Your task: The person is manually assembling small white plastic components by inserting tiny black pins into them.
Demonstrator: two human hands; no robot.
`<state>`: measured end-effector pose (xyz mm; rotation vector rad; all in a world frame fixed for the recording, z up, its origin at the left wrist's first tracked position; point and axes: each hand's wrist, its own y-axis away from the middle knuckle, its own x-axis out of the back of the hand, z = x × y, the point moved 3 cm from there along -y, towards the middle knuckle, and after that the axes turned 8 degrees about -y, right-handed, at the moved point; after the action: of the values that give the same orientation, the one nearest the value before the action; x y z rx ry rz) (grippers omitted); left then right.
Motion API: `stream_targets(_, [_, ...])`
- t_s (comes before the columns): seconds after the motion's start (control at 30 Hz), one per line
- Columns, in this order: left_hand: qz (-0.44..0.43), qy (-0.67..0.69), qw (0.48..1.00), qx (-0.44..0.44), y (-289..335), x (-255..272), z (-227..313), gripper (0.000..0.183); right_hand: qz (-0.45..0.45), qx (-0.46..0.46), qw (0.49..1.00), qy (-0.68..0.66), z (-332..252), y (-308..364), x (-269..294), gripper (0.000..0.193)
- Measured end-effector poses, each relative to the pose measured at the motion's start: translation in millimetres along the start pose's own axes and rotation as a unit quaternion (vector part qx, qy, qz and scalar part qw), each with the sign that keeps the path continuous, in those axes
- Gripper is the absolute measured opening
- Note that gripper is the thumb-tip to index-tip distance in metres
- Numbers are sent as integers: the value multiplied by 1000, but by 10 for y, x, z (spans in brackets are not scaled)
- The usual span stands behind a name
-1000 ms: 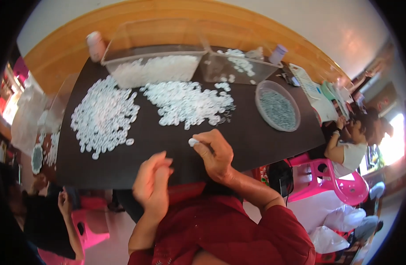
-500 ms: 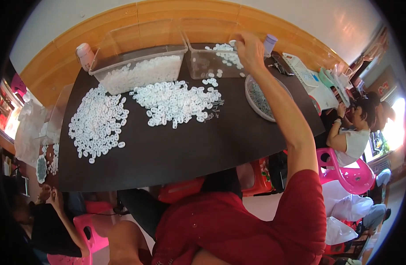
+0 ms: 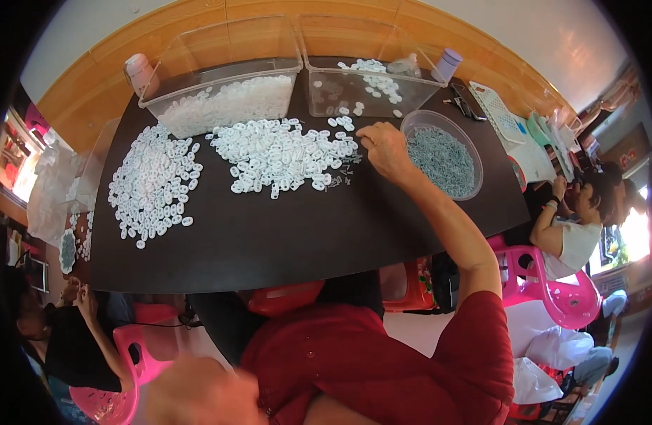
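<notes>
My right hand (image 3: 385, 151) hovers over the dark table, with fingers bent and fingertips drawn together at the right end of the middle heap of white oval pieces (image 3: 287, 157). Whatever those fingers may pinch is hidden. Small grey metal pins (image 3: 340, 175) lie scattered just left of and below this hand. To its right stands a round clear tub (image 3: 478, 168) full of similar pins (image 3: 443, 159). Low at the left, close to my body, my left hand (image 3: 202, 393) is smeared by motion. Another large heap of white oval pieces (image 3: 154, 180) spreads over the table's left side.
Along the back stand a clear bin (image 3: 298, 67) heaped with white pieces and another bin (image 3: 319, 103) holding fewer. A pink bottle (image 3: 137, 73) and a purple bottle (image 3: 448, 64) flank them. Co-workers sit at the left (image 3: 85, 340) and right (image 3: 570, 237).
My right hand has come back from over the right-hand bin, down and leftward to the table beside the middle heap. The left arm has shifted and blurred. The whole view has tilted slightly.
</notes>
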<state>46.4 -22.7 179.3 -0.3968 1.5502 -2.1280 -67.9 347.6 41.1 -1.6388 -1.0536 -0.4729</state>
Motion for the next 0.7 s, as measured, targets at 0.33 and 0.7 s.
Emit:
stream_targets(0.33, [67, -614, 733, 285, 1313, 278, -1026, 27, -40, 77, 992, 86, 181, -150, -324, 46])
stream_targets(0.7, [66, -641, 701, 305, 1347, 293, -1168, 21, -111, 59, 990, -66, 219, -284, -357, 37])
